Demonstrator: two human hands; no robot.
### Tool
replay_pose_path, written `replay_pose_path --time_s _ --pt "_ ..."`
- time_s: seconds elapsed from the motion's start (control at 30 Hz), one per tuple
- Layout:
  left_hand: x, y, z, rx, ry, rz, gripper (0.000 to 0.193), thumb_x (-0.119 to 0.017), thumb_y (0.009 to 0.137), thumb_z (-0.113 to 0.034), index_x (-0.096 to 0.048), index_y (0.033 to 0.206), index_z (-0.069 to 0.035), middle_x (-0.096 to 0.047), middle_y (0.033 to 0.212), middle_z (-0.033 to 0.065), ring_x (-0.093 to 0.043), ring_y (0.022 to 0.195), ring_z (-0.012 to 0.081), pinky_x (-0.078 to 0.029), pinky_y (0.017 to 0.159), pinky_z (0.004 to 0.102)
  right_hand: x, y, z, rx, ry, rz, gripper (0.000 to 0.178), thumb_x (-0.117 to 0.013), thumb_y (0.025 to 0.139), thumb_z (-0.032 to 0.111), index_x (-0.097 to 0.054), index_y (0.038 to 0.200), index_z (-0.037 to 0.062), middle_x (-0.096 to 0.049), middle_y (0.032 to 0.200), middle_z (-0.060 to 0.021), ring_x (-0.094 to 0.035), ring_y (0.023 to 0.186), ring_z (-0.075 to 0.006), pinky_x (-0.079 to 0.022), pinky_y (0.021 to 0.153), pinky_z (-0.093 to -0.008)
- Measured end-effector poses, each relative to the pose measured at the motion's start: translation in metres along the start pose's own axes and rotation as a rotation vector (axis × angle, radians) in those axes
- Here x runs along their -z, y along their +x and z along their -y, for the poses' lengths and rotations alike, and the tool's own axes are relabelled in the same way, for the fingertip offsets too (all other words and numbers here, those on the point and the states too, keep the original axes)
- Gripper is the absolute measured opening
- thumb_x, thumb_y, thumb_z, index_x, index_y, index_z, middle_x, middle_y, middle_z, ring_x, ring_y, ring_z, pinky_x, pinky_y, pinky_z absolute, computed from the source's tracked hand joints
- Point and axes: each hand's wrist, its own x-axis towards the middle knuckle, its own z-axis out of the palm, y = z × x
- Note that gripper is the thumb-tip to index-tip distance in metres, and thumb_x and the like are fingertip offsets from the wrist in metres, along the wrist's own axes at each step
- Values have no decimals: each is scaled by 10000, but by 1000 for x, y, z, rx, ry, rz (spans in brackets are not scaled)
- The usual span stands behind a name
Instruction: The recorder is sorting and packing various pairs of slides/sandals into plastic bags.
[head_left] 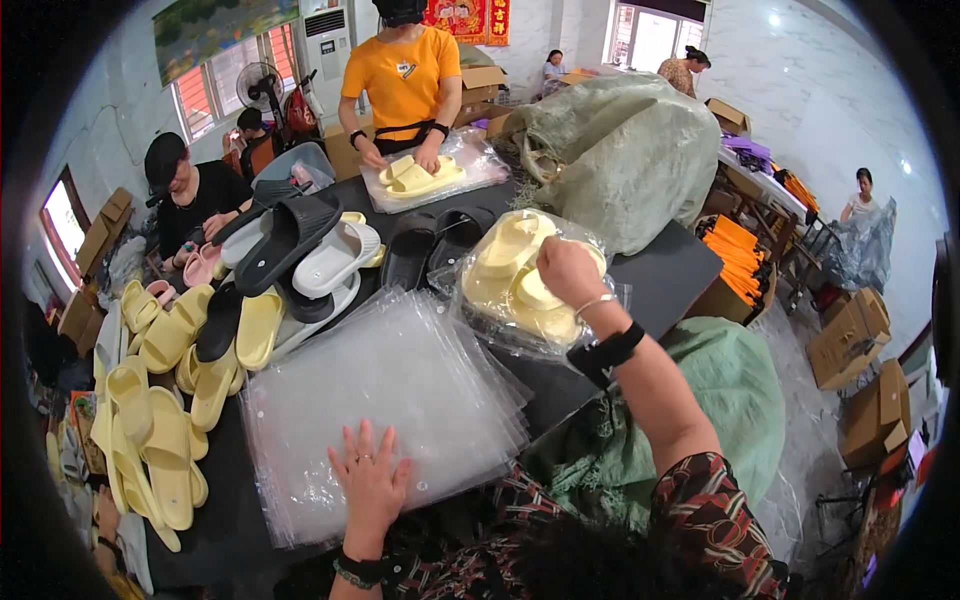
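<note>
My left hand point(371, 480) lies flat with its fingers spread on a stack of clear plastic bags point(350, 390) at the near middle of the table. My right hand point(572, 272), closed in a fist, is over a pair of pale yellow slippers point(512, 245) in clear plastic, right of the bag stack. What its fingers hold, if anything, is hidden. Loose yellow slippers point(168, 455) are heaped to the left of the bags. Beyond the stack lie black slippers point(290, 240) and a white slipper point(337, 258).
Across the dark table point(660, 275), a person in orange point(405, 80) handles bagged yellow slippers point(422, 178). A person in black point(195, 195) sits at the left. A large wrapped sack point(625, 150) stands at the far right; a green sack point(725, 400) bulges beside my right arm.
</note>
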Motion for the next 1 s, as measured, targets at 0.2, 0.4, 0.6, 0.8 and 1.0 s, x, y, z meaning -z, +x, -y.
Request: replay_pose_path --time_s 0.2,0.4,0.6,0.8,1.0 --pt "40 6 -13 -22 -80 -55 475 -568 963 -393 -593 1306 -65 -393 1502 220 -265 1437 442 -111 1123 690 87 80 15 -264 866 45 264 -494 959 140 -600 816 -56 -640 650 -152 -668 555 -226 -565 516 -363" --pt "82 9 -17 -4 -476 -85 451 -587 963 -318 -583 1303 -21 -443 1462 238 -403 1374 390 -253 1136 564 153 90 83 -145 1276 84 224 -477 990 143 -581 938 -49 -637 784 -129 -686 636 -223 -598 567 -333" --pt "89 -5 0 255 -1124 -172 556 -448 1022 -326 -333 1500 -64 -426 1479 223 -488 1314 331 -387 1083 454 158 51 171 89 1428 256 199 -494 1016 181 -558 987 -5 -663 845 -99 -701 751 -200 -603 672 -322" --pt "100 -6 -5 570 -1990 72 826 -256 971 -711 -91 1584 -181 -333 1509 230 -485 1278 439 -431 1018 565 135 30 228 188 1574 422 214 -481 1028 179 -558 987 -17 -632 862 -80 -711 747 -187 -620 648 -299" --pt "104 16 3 457 -2038 120 850 -184 964 -727 -108 1574 -141 -314 1541 209 -439 1331 471 -415 1055 547 154 2 275 298 1665 435 153 -474 980 67 -519 905 -58 -658 763 -120 -706 658 -175 -599 573 -277"
